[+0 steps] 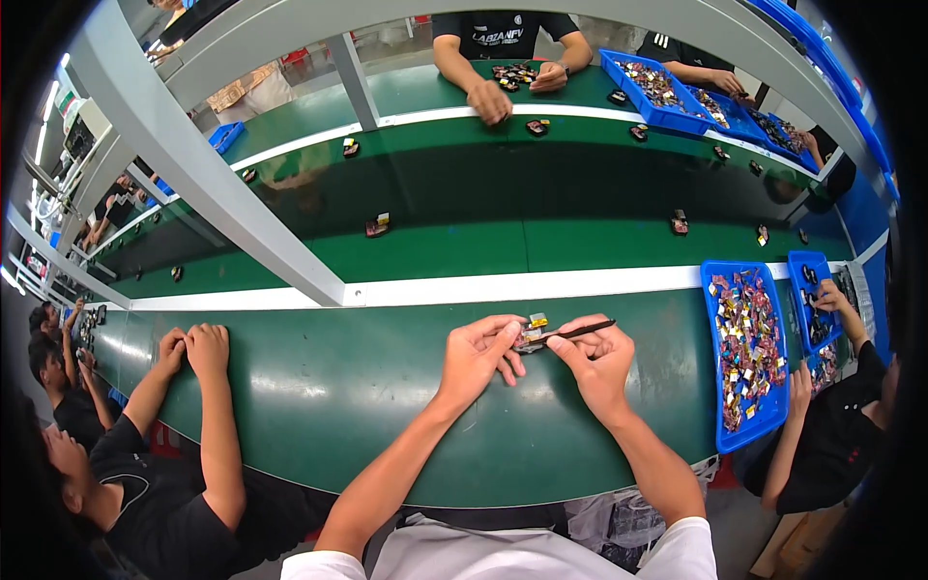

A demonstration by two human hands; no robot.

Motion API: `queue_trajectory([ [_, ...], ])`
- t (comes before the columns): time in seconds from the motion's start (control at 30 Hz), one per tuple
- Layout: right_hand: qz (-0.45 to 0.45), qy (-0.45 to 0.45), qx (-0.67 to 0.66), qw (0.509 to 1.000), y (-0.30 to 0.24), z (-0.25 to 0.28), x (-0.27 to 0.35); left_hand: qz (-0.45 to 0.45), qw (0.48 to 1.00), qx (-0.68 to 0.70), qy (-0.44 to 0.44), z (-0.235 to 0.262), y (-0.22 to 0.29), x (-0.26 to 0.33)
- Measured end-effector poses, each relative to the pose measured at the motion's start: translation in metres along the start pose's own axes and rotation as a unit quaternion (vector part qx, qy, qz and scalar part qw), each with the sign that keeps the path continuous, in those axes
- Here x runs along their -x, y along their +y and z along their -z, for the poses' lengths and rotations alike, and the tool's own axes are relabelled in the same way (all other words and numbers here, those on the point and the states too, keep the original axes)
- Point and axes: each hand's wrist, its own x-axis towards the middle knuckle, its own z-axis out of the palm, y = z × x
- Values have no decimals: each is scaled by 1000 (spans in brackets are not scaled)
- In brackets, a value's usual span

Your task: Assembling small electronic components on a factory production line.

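Note:
Over the green work table (387, 406) in front of me, my left hand (479, 358) grips a small electronic part (529, 338) between thumb and fingers. The part has a reddish board, a dark edge and a white-and-yellow tab standing up. My right hand (597, 360) is closed round a slim black pen-like tool (585, 330). Its tip points left and reaches the part, or stays just beside it; I cannot tell whether it touches. Both hands are close together, and the fingers hide much of the part.
At my right stands a blue tray (716, 387) full of similar parts, with another blue tray (820, 333) beyond it. A green conveyor belt (454, 242) carrying spaced-out parts runs behind a white rail (522, 287). A grey frame post (242, 193) rises left. Co-workers sit on both sides and opposite.

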Motion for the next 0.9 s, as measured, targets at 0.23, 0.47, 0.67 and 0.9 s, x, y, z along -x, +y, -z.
queue_trajectory([
  [0.23, 53, 11, 68, 996, 2, -3, 2, -15, 1000, 3, -4, 2, -3, 0],
  [0.47, 61, -10, 100, 993, 0, -2, 2, -25, 1000, -1, 4, 2, 1, 1],
  [0.67, 77, 9, 104, 992, 1, -7, 2, -25, 1000, -7, 10, 3, 2, 2],
  [0.9, 67, -10, 112, 991, 0, -5, 2, -22, 1000, -13, 11, 4, 0, 1],
])
